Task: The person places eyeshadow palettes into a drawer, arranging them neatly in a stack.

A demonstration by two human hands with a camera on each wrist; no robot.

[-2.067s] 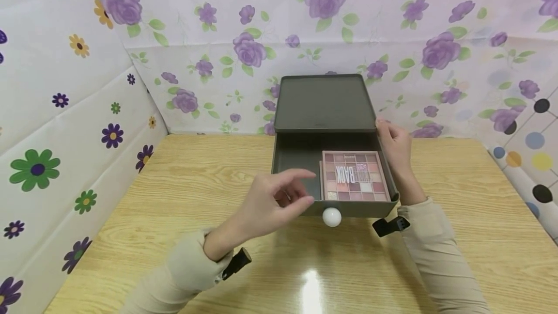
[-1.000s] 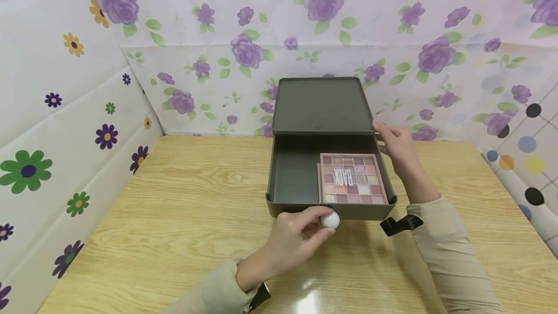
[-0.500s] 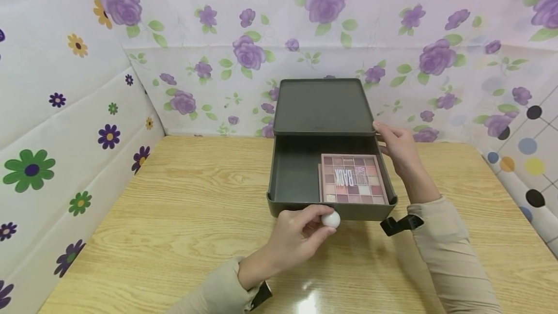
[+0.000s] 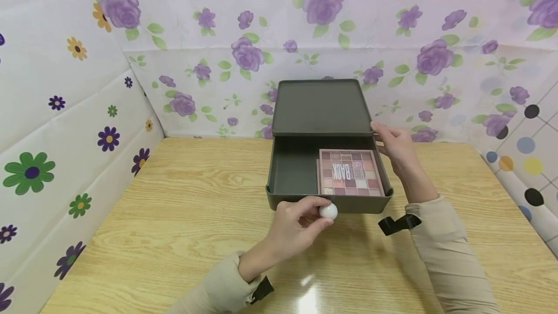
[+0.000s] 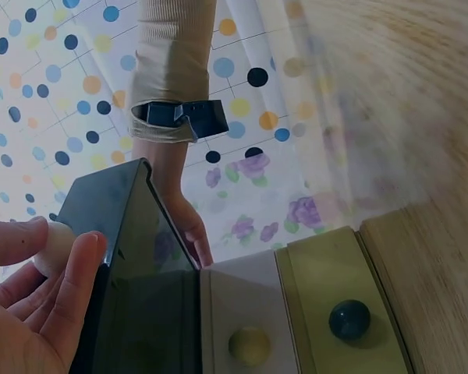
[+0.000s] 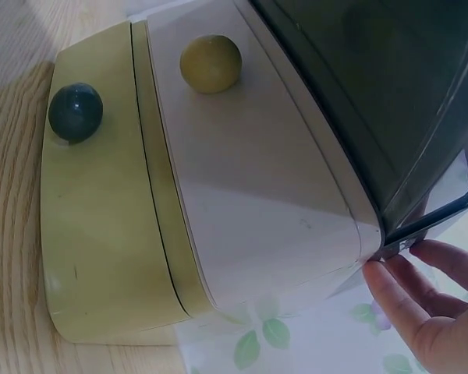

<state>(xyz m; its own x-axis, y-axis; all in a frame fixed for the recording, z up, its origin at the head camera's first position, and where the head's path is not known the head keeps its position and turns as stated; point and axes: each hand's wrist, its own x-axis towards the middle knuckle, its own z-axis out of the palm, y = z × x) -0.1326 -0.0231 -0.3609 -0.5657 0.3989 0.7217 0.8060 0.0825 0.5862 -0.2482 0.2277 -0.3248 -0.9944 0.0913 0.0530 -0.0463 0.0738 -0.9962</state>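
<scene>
A dark green drawer (image 4: 296, 171) stands pulled out from the top of a small drawer unit with a dark lid (image 4: 320, 105). In its right half lies a pink eyeshadow palette (image 4: 350, 172), seemingly on top of another flat pink item. My left hand (image 4: 292, 231) pinches the round white knob (image 4: 328, 211) on the drawer's front. At the unit's right side, my right hand (image 4: 396, 149) touches the corner below the lid with fairly straight fingers (image 6: 394, 300).
Under the dark drawer, the wrist views show a whitish drawer (image 6: 249, 179) with a yellow knob (image 6: 210, 64) and a yellow-green drawer (image 6: 101, 218) with a dark knob (image 6: 76, 113). The unit stands on a wooden table (image 4: 196, 197) before a flowered backdrop (image 4: 209, 38).
My left hand has come from beside the drawer to the white knob and pinches it. The drawer has slid slightly inward. My right hand stays at the unit's corner.
</scene>
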